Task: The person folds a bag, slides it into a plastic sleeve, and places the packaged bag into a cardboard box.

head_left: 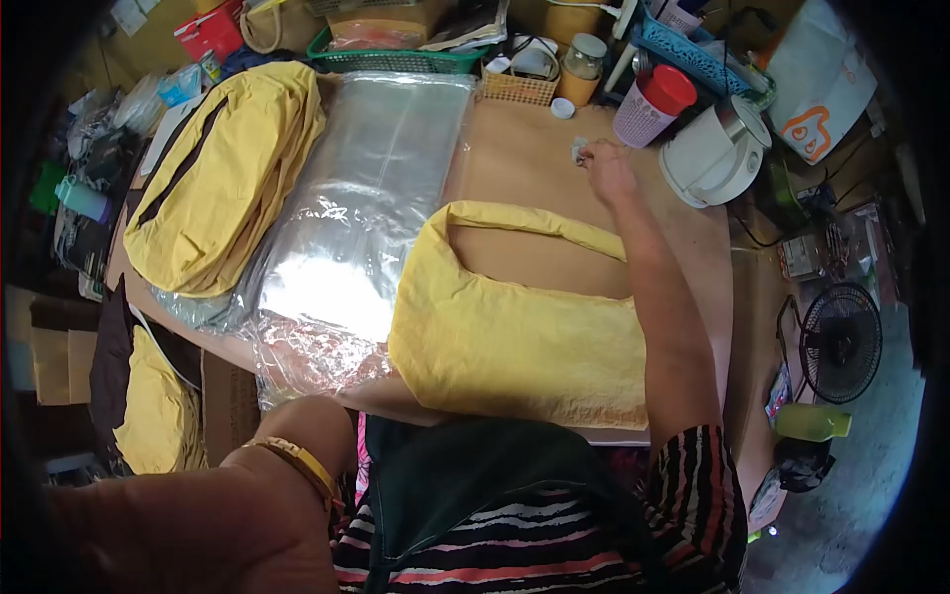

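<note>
A yellow cloth bag (524,342) with a long handle lies flat on the brown table, close to my body. My right hand (611,170) reaches past it to the back of the table, its fingers closed on a small pale scrap (578,150). The right forearm crosses over the bag's right side. Large and near the camera at the lower left is my left hand (198,535); its palm shows, but its fingers run out of view. Left of the bag lies a stack of clear plastic sleeves (366,188). Beyond them rests a pile of folded yellow bags (233,168).
Along the back stand a green basket (396,61), a small wicker basket (520,89), a glass jar (584,64), a purple cup (643,117) and a white kettle (708,153). A black fan (841,342) is at the right. More yellow cloth (158,416) hangs at the lower left.
</note>
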The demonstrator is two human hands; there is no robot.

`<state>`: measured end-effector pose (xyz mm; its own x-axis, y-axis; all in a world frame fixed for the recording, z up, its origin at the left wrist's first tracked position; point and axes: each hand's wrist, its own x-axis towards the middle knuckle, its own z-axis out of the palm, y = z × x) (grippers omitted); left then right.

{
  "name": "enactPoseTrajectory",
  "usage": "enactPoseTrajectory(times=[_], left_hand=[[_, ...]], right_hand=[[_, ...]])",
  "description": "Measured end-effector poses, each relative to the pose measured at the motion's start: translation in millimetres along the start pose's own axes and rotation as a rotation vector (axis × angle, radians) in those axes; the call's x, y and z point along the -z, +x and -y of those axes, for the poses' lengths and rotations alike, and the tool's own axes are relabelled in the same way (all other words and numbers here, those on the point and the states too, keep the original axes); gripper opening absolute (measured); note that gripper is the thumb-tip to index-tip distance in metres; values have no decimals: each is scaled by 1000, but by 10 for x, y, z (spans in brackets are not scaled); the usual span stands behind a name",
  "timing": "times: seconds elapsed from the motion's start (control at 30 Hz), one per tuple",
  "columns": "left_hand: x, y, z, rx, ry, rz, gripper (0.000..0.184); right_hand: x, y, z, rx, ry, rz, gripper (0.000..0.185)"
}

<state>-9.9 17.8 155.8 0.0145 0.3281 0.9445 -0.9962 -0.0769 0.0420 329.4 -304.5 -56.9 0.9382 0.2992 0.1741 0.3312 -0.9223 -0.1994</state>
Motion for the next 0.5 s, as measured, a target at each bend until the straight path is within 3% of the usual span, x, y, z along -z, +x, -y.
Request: enactPoseTrajectory(times=[0.1, 0.17, 0.23, 0.27, 0.33, 0.37, 0.43, 0.5], left_hand=[[-14, -25, 18, 6, 20, 17, 25], [-84, -117, 95, 18, 74, -3, 26], [-224, -409, 287, 119, 189, 21, 27], [-327, -654, 389, 266, 183, 164, 27], [-718, -1562, 492, 964, 11, 1028, 35], [-681, -1924, 469, 891, 210, 1194, 44], [-631, -2268, 469, 730, 604, 1348, 57], [-535, -2322, 448, 742, 619, 1385, 61]], right_hand=[[151, -110, 87, -179, 166, -32, 28], [310, -266, 109, -292, 761, -45, 22], [561, -554, 26, -312, 807, 42, 21], [649, -748, 16, -331, 860, 129, 20], [726, -1281, 108, -300, 1204, 68, 14], [809, -1443, 142, -305, 1197, 66, 14], [932, -1696, 212, -262, 1383, 370, 9], [880, -1908, 321, -215, 1199, 326, 8]])
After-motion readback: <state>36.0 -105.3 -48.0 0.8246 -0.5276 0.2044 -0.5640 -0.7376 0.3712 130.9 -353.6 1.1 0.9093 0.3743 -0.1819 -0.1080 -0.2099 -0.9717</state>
